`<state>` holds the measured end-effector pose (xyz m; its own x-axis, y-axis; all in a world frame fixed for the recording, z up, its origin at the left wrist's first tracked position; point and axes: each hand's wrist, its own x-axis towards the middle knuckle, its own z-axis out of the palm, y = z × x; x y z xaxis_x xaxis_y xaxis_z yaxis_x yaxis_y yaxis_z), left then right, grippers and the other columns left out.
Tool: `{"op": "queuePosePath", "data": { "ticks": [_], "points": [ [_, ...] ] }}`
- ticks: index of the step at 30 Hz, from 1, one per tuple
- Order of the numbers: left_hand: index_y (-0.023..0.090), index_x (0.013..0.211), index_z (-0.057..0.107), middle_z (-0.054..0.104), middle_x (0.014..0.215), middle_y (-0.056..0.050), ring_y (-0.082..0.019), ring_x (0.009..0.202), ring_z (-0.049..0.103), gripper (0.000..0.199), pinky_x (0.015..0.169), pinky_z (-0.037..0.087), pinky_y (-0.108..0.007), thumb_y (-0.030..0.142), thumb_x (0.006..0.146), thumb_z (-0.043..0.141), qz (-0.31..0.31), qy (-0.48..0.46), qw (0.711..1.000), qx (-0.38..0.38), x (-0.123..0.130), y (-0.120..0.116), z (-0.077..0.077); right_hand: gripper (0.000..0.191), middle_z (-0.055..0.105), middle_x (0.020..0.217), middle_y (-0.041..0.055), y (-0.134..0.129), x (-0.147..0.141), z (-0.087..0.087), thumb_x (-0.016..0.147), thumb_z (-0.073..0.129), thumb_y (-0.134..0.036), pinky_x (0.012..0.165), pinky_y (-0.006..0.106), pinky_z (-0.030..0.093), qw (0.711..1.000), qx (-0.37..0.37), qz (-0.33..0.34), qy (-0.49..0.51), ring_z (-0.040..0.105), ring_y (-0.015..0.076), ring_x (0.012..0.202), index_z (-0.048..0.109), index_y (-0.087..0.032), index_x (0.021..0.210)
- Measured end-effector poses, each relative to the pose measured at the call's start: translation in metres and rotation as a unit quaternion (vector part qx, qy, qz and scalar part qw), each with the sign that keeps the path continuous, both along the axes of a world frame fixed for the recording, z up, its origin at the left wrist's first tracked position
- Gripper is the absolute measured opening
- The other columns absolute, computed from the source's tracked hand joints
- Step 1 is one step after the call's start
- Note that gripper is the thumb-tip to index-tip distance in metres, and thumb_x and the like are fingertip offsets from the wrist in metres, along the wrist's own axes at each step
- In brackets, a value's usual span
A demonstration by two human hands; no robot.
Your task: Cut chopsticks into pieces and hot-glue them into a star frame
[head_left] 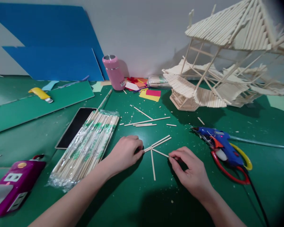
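Observation:
Several thin wooden sticks (153, 164) meet in a fan shape on the green table between my hands. My left hand (129, 149) pinches the left end of a stick (164, 137) that runs up to the right. Between the thumb and index finger of my right hand (188, 165) is the outer end of another stick (160, 153), which slants down to the right from the meeting point. Behind them lie more loose sticks (148, 121), long and short.
A wrapped stick bundle (87, 145) lies over a black tablet (73, 127) at left, near a purple device (19, 183). Right are a blue glue gun (227, 148) and red-yellow scissors (229, 176). Behind stand a pink flask (114, 74) and a stick-built model (222, 63).

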<state>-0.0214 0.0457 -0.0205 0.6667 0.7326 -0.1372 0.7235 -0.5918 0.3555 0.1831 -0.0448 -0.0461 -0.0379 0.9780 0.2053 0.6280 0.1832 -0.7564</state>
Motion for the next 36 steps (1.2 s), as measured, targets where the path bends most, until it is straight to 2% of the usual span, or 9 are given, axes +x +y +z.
{"op": "queuePosePath", "data": {
  "ticks": [10, 16, 26, 32, 36],
  "points": [
    [0.018, 0.067, 0.056, 0.054, 0.067, -0.001, -0.014, 0.063, 0.051, 0.014, 0.057, 0.036, -0.025, 0.015, 0.076, 0.045, -0.018, 0.035, 0.999, 0.028, 0.005, 0.004, -0.004, 0.009, 0.054, 0.078, 0.0030, -0.001, 0.004, -0.004, 0.080, 0.049, -0.019, 0.061, 0.027, 0.043, 1.000, -0.009, 0.004, 0.009, 0.052, 0.0146, 0.069, 0.058, -0.021, 0.083],
    [0.017, 0.070, 0.055, 0.056, 0.072, -0.004, -0.018, 0.071, 0.052, 0.016, 0.059, 0.034, -0.029, 0.012, 0.076, 0.042, -0.030, 0.065, 0.996, 0.055, 0.009, 0.007, 0.000, 0.009, 0.054, 0.078, 0.0027, -0.001, 0.004, -0.004, 0.080, 0.049, -0.019, 0.061, 0.027, 0.042, 1.000, -0.020, 0.002, 0.015, 0.051, 0.0142, 0.068, 0.058, -0.021, 0.084],
    [0.018, 0.074, 0.055, 0.055, 0.078, -0.005, -0.019, 0.075, 0.050, 0.018, 0.063, 0.035, -0.031, 0.009, 0.076, 0.039, -0.010, 0.090, 0.993, 0.075, 0.007, 0.006, 0.001, 0.009, 0.053, 0.079, 0.0016, 0.002, 0.004, -0.007, 0.080, 0.051, -0.017, 0.060, 0.024, 0.042, 0.999, -0.030, -0.004, 0.021, 0.051, 0.0121, 0.069, 0.057, -0.021, 0.084],
    [0.018, 0.076, 0.055, 0.053, 0.080, -0.005, -0.018, 0.076, 0.048, 0.019, 0.062, 0.033, -0.030, 0.012, 0.079, 0.037, 0.012, 0.080, 0.995, 0.065, 0.004, 0.006, -0.003, 0.010, 0.053, 0.080, 0.0024, 0.005, 0.006, -0.001, 0.080, 0.051, -0.016, 0.063, 0.024, 0.042, 1.000, -0.017, 0.002, -0.006, 0.052, 0.0125, 0.072, 0.057, -0.019, 0.086],
    [0.019, 0.077, 0.055, 0.051, 0.081, -0.005, -0.019, 0.078, 0.047, 0.018, 0.064, 0.033, -0.030, 0.013, 0.080, 0.038, 0.013, 0.062, 0.997, 0.053, 0.003, 0.005, -0.004, 0.011, 0.054, 0.082, 0.0024, 0.020, 0.009, 0.008, 0.080, 0.050, -0.017, 0.063, 0.024, 0.043, 0.999, -0.006, 0.005, -0.039, 0.053, 0.0124, 0.072, 0.058, -0.019, 0.088]
  ]
}}
